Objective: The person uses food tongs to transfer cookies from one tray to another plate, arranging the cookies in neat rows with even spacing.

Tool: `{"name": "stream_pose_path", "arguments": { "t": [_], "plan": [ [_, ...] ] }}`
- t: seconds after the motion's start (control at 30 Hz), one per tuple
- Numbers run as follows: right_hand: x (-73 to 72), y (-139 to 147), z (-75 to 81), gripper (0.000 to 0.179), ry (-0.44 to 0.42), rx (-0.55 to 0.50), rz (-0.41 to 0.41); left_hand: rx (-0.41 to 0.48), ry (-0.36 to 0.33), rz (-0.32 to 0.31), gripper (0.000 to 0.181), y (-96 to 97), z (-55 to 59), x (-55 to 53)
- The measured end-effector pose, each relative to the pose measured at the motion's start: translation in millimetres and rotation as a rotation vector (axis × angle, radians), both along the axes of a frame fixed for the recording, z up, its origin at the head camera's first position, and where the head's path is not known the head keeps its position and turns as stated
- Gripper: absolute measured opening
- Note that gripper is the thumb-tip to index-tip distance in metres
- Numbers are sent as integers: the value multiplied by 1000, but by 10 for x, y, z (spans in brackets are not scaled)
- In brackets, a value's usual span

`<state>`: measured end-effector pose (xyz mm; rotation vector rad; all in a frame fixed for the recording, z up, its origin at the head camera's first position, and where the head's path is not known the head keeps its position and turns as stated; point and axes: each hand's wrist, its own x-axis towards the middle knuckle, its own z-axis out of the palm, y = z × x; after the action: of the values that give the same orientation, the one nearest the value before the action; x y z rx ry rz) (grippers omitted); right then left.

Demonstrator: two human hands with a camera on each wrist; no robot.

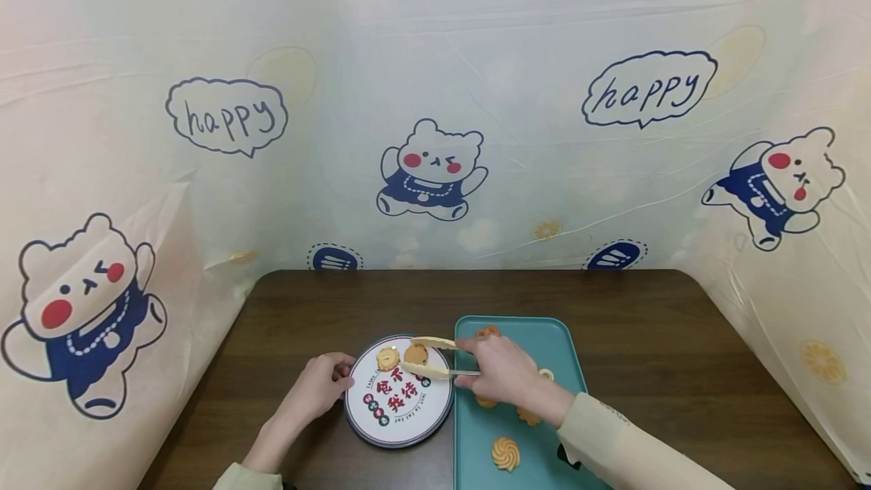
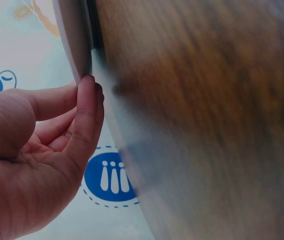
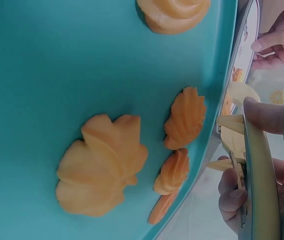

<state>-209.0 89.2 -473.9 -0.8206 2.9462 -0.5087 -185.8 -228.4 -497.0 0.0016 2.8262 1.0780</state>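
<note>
My left hand (image 1: 316,384) pinches the left rim of a round white plate (image 1: 367,418) with red and black printed characters. In the left wrist view, thumb and fingertips meet at the plate's edge (image 2: 74,45). My right hand (image 1: 505,369) grips a pair of pale yellow tongs (image 1: 427,371), their tips spread over the far side of the plate. A round golden cookie (image 1: 416,355) shows between the tips. Left of it on the plate lies a flower-shaped cookie (image 1: 388,358). Thumb and fingers hold the tongs' handle (image 3: 261,185) in the right wrist view.
Right of the plate lies a teal tray (image 1: 544,445) under my right forearm. It bears several cookies, among them a swirled one (image 1: 506,454) near the front and a large ridged one (image 3: 99,167). The brown wooden table (image 1: 327,301) ends at a printed cloth backdrop (image 1: 531,172).
</note>
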Motion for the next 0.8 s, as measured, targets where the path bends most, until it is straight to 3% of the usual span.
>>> {"name": "stream_pose_path", "arguments": {
  "t": [0.8],
  "plan": [
    [-3, -20, 40, 59, -14, 14, -9, -8, -7, -1, 27, 3, 2, -4]
  ]
}}
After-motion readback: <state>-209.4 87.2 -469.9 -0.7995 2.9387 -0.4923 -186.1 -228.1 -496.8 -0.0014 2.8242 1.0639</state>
